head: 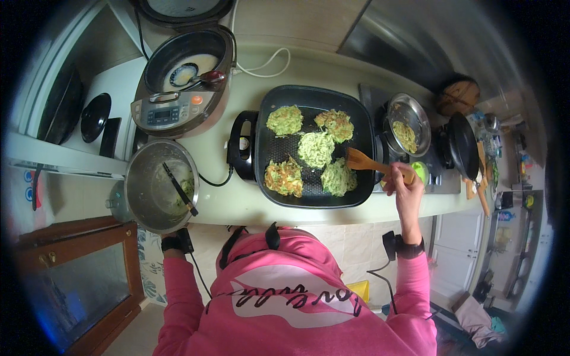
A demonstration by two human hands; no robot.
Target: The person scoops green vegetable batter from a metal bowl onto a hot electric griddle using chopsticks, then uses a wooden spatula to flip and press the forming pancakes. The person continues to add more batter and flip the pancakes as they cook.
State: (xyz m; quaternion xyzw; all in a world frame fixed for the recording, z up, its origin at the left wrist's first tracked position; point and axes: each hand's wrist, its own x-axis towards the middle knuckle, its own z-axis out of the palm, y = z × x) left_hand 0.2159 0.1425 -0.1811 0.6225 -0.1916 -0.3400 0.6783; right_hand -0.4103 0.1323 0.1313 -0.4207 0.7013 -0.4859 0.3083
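Note:
My right hand grips the handle of a wooden spatula. Its blade is at the edge of the lower right vegetable pancake in a square black electric frying pan. Several pancakes lie in the pan: a pale one in the middle, browned ones at lower left and upper right, and a greenish one at upper left. My left hand is hidden behind a steel mixing bowl at the counter's left front edge; only the wrist shows. Black chopsticks and some batter are in that bowl.
An open rice cooker with a ladle in whitish liquid stands at the back left. Right of the pan, a steel bowl with pancake pieces and a black frying pan sit by the hob. A power cord runs along the counter.

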